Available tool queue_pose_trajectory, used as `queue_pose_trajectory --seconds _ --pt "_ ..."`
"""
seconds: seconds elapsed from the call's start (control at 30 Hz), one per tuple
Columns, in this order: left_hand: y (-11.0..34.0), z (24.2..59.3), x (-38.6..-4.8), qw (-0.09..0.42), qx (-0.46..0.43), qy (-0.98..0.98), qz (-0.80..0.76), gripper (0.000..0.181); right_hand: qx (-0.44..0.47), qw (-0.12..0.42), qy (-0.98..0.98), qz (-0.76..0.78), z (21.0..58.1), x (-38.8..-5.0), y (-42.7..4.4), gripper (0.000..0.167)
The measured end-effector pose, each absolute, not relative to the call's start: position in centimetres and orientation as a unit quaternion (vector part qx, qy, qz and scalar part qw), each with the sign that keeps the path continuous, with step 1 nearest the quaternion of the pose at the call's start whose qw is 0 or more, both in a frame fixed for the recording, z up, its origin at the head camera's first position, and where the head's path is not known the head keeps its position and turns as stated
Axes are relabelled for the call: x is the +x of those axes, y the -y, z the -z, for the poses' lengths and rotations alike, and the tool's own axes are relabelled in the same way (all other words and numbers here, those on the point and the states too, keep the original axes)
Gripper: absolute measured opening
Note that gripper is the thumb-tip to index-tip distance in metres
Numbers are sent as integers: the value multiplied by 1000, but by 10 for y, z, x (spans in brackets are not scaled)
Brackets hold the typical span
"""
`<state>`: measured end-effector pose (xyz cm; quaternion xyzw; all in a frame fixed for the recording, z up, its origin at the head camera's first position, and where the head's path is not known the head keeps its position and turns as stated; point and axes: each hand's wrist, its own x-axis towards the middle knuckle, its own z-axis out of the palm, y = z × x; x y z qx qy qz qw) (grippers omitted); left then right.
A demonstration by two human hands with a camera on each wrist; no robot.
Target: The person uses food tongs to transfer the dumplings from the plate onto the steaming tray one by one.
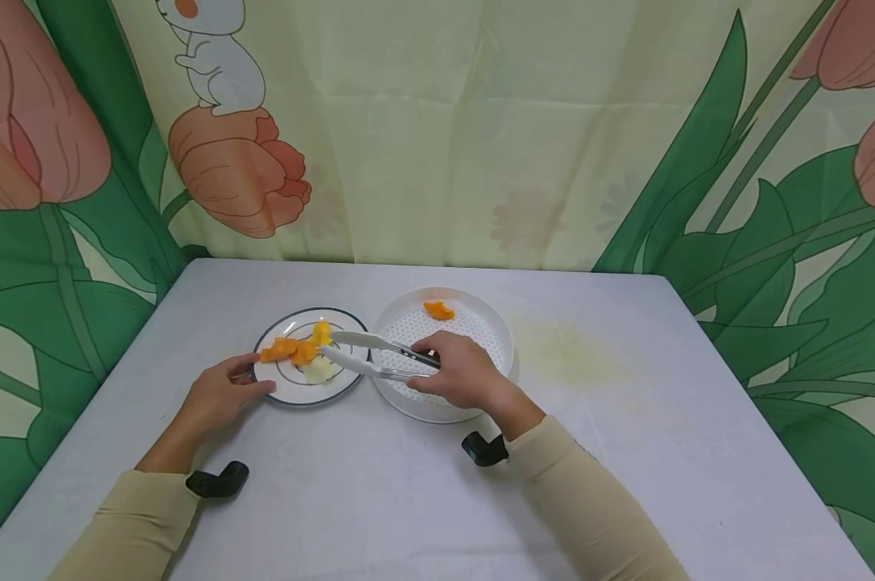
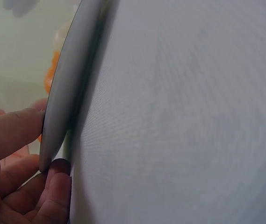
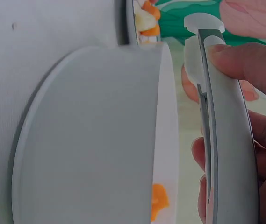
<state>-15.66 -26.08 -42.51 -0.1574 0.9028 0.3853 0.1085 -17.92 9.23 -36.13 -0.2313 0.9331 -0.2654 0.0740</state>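
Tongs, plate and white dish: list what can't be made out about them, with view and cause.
- Handle end of the tongs: head view, covered by the right hand; right wrist view, cut off by the lower edge.
- Whether their tips touch the yellow piece: head view, too small to tell.
- Most of the top of the plate: left wrist view, hidden by its own side.
- Most of the inside of the white dish: right wrist view, hidden by its outer side.

Spread tongs [image 1: 379,343] over plate [image 1: 286,384], poss. touching yellow pc [image 1: 321,332] by orange pcs [image 1: 285,348].

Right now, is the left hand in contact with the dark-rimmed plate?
Touching: the left wrist view shows the left hand gripping the plate by its edge.
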Motion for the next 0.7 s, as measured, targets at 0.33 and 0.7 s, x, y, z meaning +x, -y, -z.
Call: queue_pose_trajectory --seconds 0.33,0.7 --pt "260 423 -157 109 -157 -902 -387 80 -246 98 -936 234 358 -176 -73 46" --pt "259 420 -155 111 -162 -903 -382 79 -253 88 -947 176 355 -173 -58 40"
